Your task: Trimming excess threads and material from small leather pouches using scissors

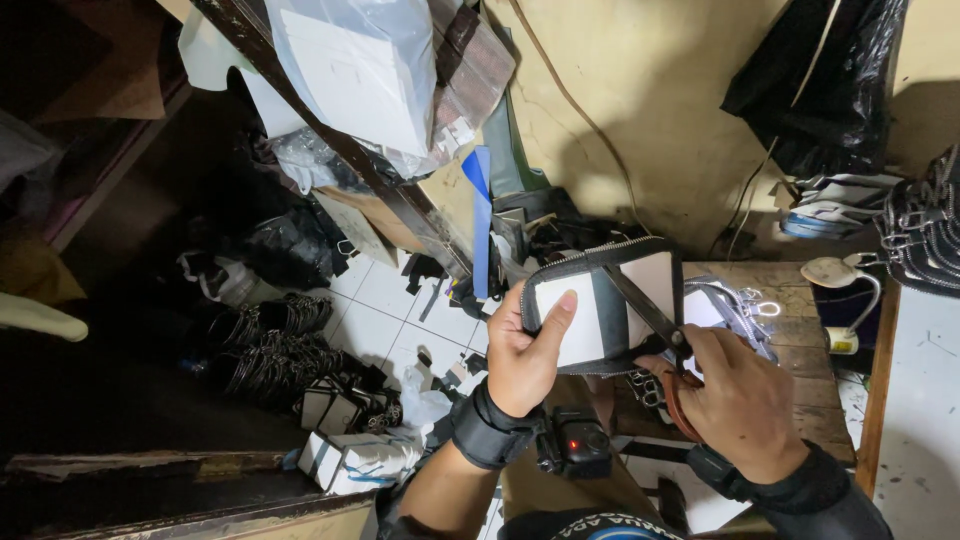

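Right, small zip pouch [600, 305], white panels w/ black trim and a zipper round the edge, held up mid-frame, just above the wooden table's [800, 290] near corner. Left hand [525, 355] grips it from 7 o'clock, thumb pressed flat on the white front panel, fingers wrapped behind, so a firm hold on the pouch. Right hand [740, 400] sits at 4 o'clock of the pouch, closed round the handles of dark scissors [650, 315]; blades run up toward 11 o'clock across the black centre strip. Can't tell if blades are cutting or just laid on it.

Both wrists carry black straps; a small camera unit [578, 445] w/ a red light hangs off the left one.

Outward: at 3 o'clock, on the table, clear bag of metal clips [745, 310], then a white desk lamp [835, 275] further right. At 12 o'clock, yellowish wall w/ a black plastic bag [830, 80] hung at approx 2 o'clock. At 10 o'clock, a shelf stacked w/ white plastic-wrapped bundles [360, 70]. At 8 o'clock, down on the tiled floor [385, 320], more finished pouches [345, 455] and piles of dark metal rings [270, 340].
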